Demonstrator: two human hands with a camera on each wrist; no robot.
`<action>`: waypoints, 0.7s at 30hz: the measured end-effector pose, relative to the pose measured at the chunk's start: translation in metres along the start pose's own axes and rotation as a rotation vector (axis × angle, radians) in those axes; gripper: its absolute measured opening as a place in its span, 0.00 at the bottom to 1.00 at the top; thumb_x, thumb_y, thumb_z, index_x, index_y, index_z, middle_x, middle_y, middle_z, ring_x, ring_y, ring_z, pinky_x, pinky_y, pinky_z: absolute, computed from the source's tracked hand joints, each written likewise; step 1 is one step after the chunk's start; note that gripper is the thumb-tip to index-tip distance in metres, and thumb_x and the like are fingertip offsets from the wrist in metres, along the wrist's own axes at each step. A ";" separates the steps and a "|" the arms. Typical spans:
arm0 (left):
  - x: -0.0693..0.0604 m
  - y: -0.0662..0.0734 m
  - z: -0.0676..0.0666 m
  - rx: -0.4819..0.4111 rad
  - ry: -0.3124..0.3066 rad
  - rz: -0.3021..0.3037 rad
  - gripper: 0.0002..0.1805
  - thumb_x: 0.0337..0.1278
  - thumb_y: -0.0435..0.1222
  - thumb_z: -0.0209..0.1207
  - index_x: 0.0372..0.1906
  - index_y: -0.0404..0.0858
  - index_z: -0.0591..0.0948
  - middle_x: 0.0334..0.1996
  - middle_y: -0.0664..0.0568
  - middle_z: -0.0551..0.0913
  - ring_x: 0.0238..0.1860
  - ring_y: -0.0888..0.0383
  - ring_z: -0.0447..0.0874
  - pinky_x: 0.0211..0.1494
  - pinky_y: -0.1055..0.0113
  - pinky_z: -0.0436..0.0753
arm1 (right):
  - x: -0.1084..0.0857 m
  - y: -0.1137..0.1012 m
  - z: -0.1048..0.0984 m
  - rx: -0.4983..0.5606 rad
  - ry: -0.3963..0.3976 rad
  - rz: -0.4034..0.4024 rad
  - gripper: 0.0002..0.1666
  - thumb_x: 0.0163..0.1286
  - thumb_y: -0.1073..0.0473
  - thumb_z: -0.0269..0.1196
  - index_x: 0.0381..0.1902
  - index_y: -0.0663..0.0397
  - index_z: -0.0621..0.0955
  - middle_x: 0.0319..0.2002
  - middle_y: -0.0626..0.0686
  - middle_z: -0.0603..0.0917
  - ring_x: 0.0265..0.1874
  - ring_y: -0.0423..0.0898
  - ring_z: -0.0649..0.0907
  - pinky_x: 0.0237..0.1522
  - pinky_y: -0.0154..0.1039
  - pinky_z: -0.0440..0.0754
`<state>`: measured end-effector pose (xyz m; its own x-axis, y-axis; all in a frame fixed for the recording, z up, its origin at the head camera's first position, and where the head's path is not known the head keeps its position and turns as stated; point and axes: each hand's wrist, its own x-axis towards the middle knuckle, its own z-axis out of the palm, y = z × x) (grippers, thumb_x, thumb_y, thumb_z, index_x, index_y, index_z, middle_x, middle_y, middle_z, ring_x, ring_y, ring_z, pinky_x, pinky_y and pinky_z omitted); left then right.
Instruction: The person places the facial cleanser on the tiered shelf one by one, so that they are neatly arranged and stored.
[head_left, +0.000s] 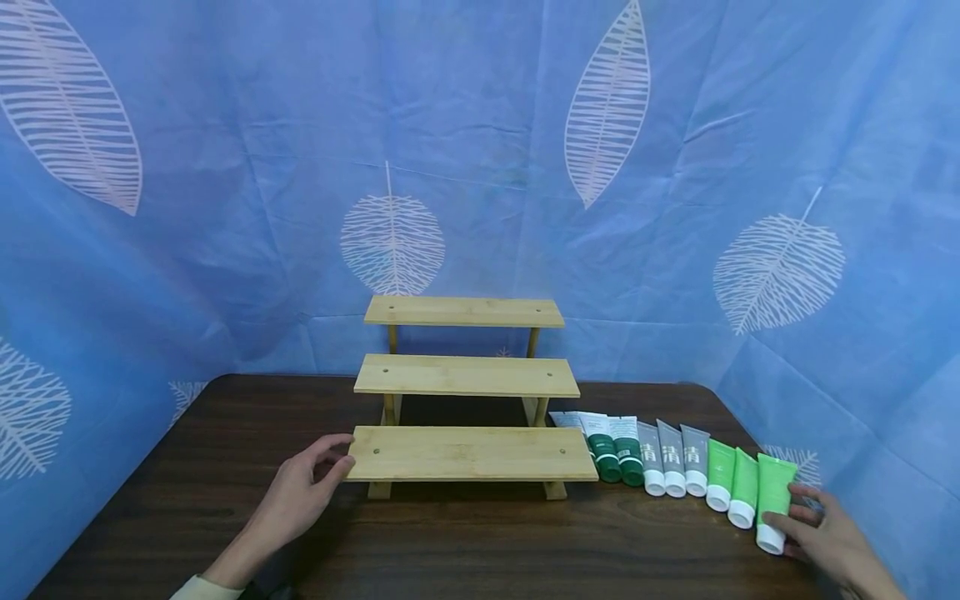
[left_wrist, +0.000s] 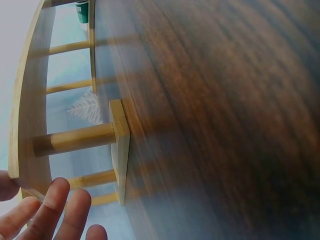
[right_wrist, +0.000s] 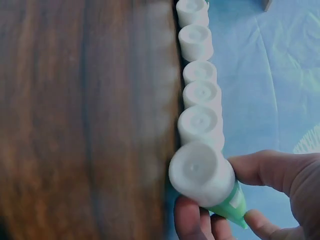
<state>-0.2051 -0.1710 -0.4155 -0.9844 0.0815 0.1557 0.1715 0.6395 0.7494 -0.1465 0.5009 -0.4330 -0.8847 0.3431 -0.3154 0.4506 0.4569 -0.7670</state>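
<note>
A three-tier wooden display stand (head_left: 472,454) stands in the middle of the table. At the left end of its lowest shelf, my left hand (head_left: 303,483) pinches the board between thumb and fingers; the left wrist view shows the fingertips (left_wrist: 60,192) by the board's end. On the right, my right hand (head_left: 825,533) grips the rightmost light green tube (head_left: 775,496) near its white cap. In the right wrist view that cap (right_wrist: 196,169) faces the camera, thumb on one side and fingers on the other.
Beside the held tube lie two more light green tubes (head_left: 721,471), then grey tubes (head_left: 672,458) and dark green and white tubes (head_left: 627,450), all in a row with caps toward me. A blue leaf-print cloth (head_left: 480,125) hangs behind the dark wooden table (head_left: 465,550).
</note>
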 end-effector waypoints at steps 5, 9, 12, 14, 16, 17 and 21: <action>0.000 0.002 0.000 0.001 -0.002 -0.004 0.19 0.74 0.40 0.59 0.64 0.40 0.79 0.43 0.48 0.88 0.39 0.55 0.82 0.38 0.63 0.75 | -0.004 -0.006 0.000 -0.065 0.051 -0.073 0.59 0.74 0.48 0.65 0.75 0.78 0.41 0.67 0.87 0.55 0.38 0.50 0.85 0.39 0.46 0.86; 0.000 0.001 0.000 -0.006 -0.006 -0.003 0.19 0.75 0.41 0.59 0.64 0.39 0.79 0.44 0.48 0.88 0.41 0.55 0.83 0.40 0.61 0.77 | -0.011 -0.018 0.002 -0.076 0.081 -0.109 0.60 0.77 0.44 0.60 0.77 0.77 0.37 0.68 0.85 0.55 0.51 0.68 0.81 0.40 0.47 0.85; 0.000 0.000 0.000 -0.008 -0.010 -0.007 0.20 0.75 0.41 0.59 0.65 0.39 0.79 0.44 0.47 0.88 0.42 0.55 0.84 0.40 0.61 0.78 | -0.018 -0.031 0.004 -0.040 0.111 -0.165 0.59 0.78 0.45 0.60 0.77 0.76 0.36 0.68 0.84 0.55 0.43 0.51 0.85 0.39 0.44 0.86; 0.000 0.000 0.000 -0.005 -0.012 -0.011 0.20 0.75 0.41 0.59 0.65 0.39 0.78 0.44 0.47 0.88 0.41 0.55 0.83 0.40 0.61 0.77 | -0.023 -0.040 0.007 -0.025 0.140 -0.224 0.58 0.78 0.48 0.61 0.77 0.76 0.38 0.68 0.83 0.56 0.35 0.30 0.81 0.37 0.41 0.86; 0.000 0.000 0.000 -0.002 -0.014 -0.016 0.20 0.75 0.41 0.59 0.65 0.39 0.78 0.44 0.47 0.87 0.40 0.56 0.83 0.39 0.61 0.77 | -0.027 -0.049 0.010 -0.017 0.162 -0.272 0.57 0.77 0.49 0.62 0.78 0.75 0.39 0.68 0.82 0.57 0.33 0.18 0.71 0.35 0.40 0.86; 0.000 0.000 0.000 0.000 -0.015 -0.018 0.20 0.75 0.41 0.59 0.65 0.39 0.78 0.44 0.47 0.87 0.39 0.56 0.82 0.39 0.61 0.77 | -0.030 -0.054 0.013 -0.013 0.173 -0.296 0.56 0.77 0.49 0.62 0.78 0.75 0.40 0.68 0.82 0.57 0.33 0.16 0.70 0.35 0.39 0.86; -0.001 0.000 0.000 -0.002 -0.016 -0.018 0.20 0.75 0.41 0.58 0.65 0.39 0.78 0.44 0.47 0.87 0.39 0.57 0.82 0.39 0.62 0.76 | -0.038 -0.072 0.024 0.005 0.208 -0.375 0.55 0.75 0.51 0.65 0.79 0.70 0.44 0.68 0.79 0.60 0.34 0.14 0.71 0.34 0.37 0.85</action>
<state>-0.2045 -0.1709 -0.4154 -0.9879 0.0819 0.1315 0.1533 0.6399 0.7530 -0.1484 0.4352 -0.3789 -0.9443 0.3122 0.1044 0.1015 0.5778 -0.8098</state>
